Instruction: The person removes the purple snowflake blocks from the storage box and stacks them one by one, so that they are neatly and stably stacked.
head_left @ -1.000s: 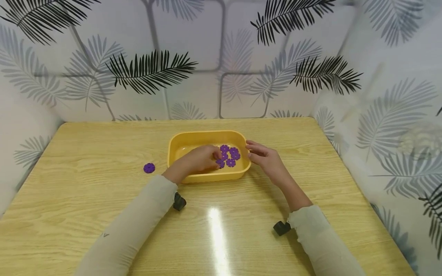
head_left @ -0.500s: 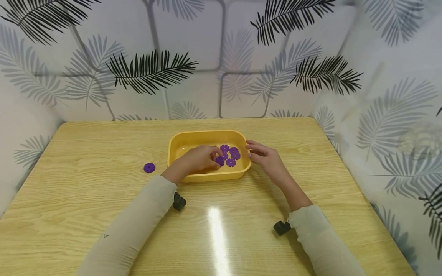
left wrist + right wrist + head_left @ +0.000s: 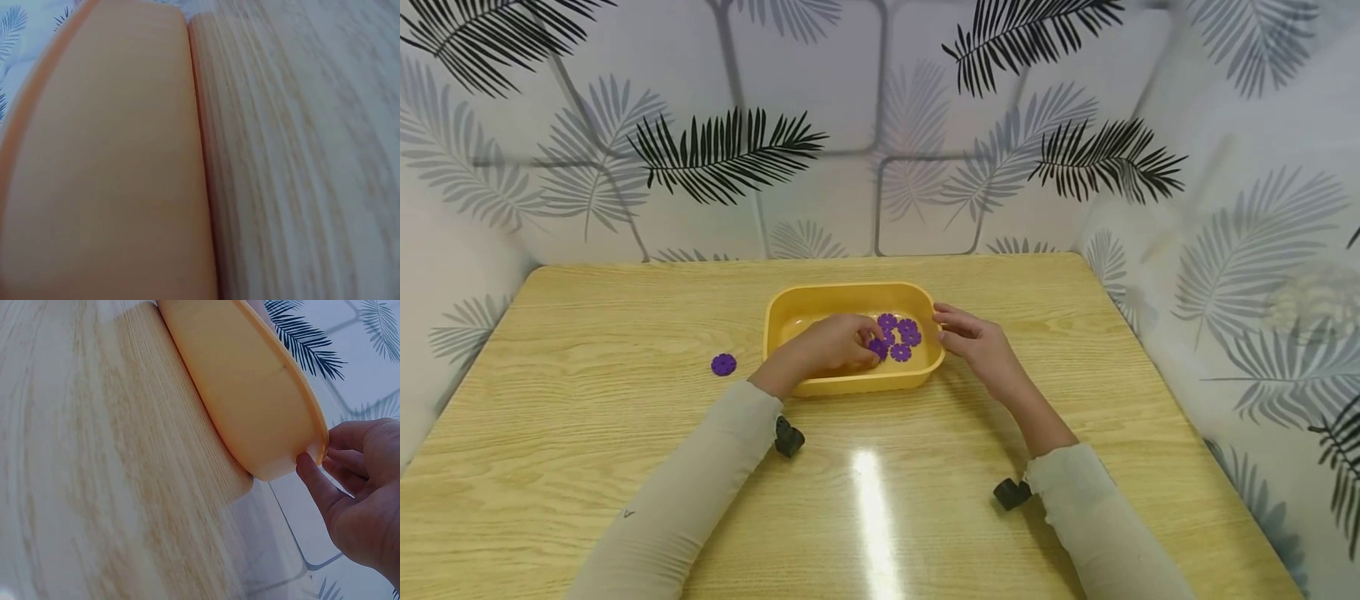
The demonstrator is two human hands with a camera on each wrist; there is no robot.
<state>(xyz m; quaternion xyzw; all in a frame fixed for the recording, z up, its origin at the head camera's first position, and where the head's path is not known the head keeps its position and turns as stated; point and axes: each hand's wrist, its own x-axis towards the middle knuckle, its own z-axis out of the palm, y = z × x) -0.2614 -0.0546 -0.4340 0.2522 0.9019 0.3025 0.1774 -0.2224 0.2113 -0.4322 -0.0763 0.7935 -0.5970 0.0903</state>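
My left hand reaches over the near rim into a yellow plastic tray, its fingers curled toward the thumb. They pinch a purple notched plastic disc, partly hidden by the fingertips. Several matching discs lie at the tray's right end. Against that end my right hand rests its fingertips, loosely bent. In the right wrist view its thumb touches the outer wall and the other fingers stay right at the rim. The left wrist view has only the tray's outer side, not the hand.
One more purple disc lies on the wood-grain table, left of the tray. Behind the table stands a leaf-patterned backdrop, which also runs along both sides. A small black wrist device sits under the left cuff.
The left fingers have closed on a disc, which now looks darker than the loose ones around it. The right hand and the tray have hardly moved.
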